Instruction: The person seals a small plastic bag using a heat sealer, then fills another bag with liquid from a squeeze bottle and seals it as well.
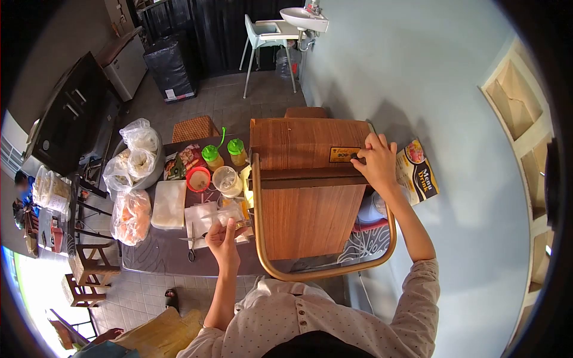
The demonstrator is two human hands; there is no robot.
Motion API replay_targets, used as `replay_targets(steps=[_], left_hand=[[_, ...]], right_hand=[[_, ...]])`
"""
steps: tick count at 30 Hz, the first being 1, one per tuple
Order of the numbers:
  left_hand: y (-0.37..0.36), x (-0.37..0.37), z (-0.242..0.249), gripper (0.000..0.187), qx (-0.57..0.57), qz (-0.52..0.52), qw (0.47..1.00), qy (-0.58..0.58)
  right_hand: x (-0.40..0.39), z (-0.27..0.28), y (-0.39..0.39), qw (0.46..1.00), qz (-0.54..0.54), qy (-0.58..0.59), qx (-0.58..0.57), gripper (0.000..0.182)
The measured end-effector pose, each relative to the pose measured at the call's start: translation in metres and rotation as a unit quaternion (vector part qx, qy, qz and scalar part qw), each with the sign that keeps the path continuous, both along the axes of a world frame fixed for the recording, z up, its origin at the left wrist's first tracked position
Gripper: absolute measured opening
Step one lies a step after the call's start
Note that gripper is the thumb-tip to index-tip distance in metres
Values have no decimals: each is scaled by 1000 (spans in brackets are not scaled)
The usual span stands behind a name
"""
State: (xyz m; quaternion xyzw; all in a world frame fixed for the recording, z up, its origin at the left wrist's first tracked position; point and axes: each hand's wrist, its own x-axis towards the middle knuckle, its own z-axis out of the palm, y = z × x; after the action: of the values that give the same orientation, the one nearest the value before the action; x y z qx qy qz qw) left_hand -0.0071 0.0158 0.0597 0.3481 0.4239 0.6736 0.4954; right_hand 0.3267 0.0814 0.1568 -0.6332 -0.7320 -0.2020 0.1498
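A wood-patterned box-shaped machine [307, 221] stands on the table in front of me, with a gold-coloured bar handle [322, 275] curving round its near side. My right hand [378, 164] reaches over its top, fingertips closed at a small dark knob beside a black-and-gold label [344, 154]. To the left of the machine, my left hand [223, 246] is raised above the table with its fingers pinched together; what they hold is too small to name. Near it lie clear plastic bags [206, 216] and a pair of scissors [191, 253].
Green-capped bottles [237, 153], a red-rimmed cup [198, 178], a clear tub [227, 181] and a stack of plastic sheets [169, 204] share the table [155, 253]. Filled bags [131, 216] sit at left. A menu card [417, 173] leans on the right wall. A person's arm shows at lower left.
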Motion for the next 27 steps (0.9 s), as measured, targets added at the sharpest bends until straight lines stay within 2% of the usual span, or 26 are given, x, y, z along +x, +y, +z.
replay_targets(steps=[12, 14, 20, 27], left_hand=[[-1, 2, -1, 9, 3, -8, 1000, 19], [0, 5, -2, 8, 4, 20, 1000, 11], [2, 11, 15, 11, 14, -6, 1000, 9], [1, 22, 30, 10, -5, 19, 1000, 12]], right_hand=[[1, 1, -1, 1000, 2, 1, -3, 15], [1, 3, -2, 1000, -1, 4, -7, 17], [4, 3, -1, 1000, -2, 16, -13, 19], [9, 0, 0, 999, 21, 35, -9, 20]])
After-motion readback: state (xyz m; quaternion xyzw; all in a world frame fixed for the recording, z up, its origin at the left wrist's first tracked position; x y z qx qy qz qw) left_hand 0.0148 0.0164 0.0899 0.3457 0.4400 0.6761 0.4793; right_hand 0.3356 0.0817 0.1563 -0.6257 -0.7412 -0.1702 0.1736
